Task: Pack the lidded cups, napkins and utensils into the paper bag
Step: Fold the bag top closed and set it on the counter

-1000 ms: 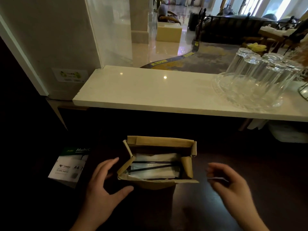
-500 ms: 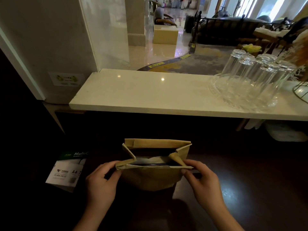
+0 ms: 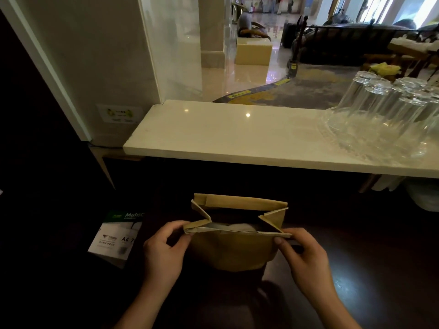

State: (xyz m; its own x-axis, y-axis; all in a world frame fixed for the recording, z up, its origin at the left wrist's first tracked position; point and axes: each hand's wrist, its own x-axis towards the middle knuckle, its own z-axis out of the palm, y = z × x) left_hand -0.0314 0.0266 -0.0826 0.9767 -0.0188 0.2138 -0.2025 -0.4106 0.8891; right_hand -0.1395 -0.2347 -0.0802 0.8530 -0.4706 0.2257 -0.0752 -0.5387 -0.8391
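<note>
the left hand point(image 3: 164, 252) pinched the near-left corner of the paper bag point(image 3: 231, 250), and the right hand point(image 3: 306, 257) pinched its near-right corner. the bag stood upright on the dark worktop point(image 3: 368, 269), something white inside. upturned glasses point(image 3: 384, 110) sat on the pale counter point(image 3: 225, 136) beyond.

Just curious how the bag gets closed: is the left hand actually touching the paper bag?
Touching. The head view shows the left hand pinching the near left corner of the paper bag at its top edge, thumb and fingers on the paper.
</note>
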